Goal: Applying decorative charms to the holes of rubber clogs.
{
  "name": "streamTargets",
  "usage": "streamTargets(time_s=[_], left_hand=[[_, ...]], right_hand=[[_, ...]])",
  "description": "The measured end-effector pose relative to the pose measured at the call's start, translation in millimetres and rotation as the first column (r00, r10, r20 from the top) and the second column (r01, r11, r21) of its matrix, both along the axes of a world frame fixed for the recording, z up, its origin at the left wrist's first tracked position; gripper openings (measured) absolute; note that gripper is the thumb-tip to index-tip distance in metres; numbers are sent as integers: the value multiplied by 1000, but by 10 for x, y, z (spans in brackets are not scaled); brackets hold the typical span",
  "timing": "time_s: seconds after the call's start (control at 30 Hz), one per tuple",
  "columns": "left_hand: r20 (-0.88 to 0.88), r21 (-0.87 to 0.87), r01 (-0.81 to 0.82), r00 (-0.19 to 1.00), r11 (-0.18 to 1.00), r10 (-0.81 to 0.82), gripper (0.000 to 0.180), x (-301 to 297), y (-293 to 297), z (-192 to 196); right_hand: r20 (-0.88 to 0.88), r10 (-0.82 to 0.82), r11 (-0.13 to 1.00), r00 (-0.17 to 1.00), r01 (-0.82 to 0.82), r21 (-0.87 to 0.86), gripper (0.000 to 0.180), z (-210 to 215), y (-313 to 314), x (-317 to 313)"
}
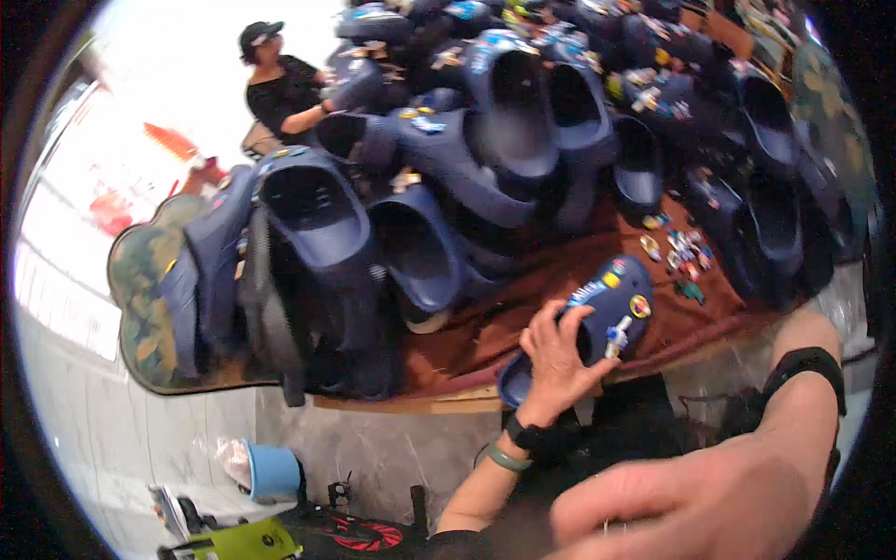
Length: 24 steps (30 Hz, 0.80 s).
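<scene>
My left hand (558, 359) grips a navy clog (607, 313) at the near edge of the table. Its fingers lie over the shoe's opening, and the thumb presses near the side. Yellow, white and round colourful charms dot the clog's upper. A dark watch and a green band circle that wrist. Very close to the camera, my right hand (695, 509) is large and blurred, away from the clog, with its fingers curled. Whatever it may hold is hidden. Just right of the clog lies a small pile of loose charms (689, 252) on the brown cloth (467, 355).
Many navy clogs (317, 210) are heaped across the back and left of the table. Beyond them, a person in a black cap (285, 89) handles a clog. On the floor at lower left stand a blue bucket (273, 471) and a green bag (247, 541).
</scene>
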State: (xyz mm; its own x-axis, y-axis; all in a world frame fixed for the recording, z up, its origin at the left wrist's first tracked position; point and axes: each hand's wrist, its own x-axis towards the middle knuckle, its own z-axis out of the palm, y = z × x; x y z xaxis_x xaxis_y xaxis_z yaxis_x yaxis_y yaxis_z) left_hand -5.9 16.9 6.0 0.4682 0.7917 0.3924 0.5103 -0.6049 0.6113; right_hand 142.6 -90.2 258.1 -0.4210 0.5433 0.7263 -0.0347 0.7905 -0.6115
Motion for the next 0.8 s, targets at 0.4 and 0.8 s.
streamTargets(time_s=[0.4, 0.8], left_hand=[[20, -1, 26, 999, 1000, -26, 86, -34, 41, 28], [-47, -112, 41, 998, 993, -46, 86, 34, 18, 44]], right_hand=[[341, -626, 752, 701, 659, 27, 8, -806, 627, 695], [358, -245, 315, 901, 424, -849, 59, -2369, 1414, 1239]])
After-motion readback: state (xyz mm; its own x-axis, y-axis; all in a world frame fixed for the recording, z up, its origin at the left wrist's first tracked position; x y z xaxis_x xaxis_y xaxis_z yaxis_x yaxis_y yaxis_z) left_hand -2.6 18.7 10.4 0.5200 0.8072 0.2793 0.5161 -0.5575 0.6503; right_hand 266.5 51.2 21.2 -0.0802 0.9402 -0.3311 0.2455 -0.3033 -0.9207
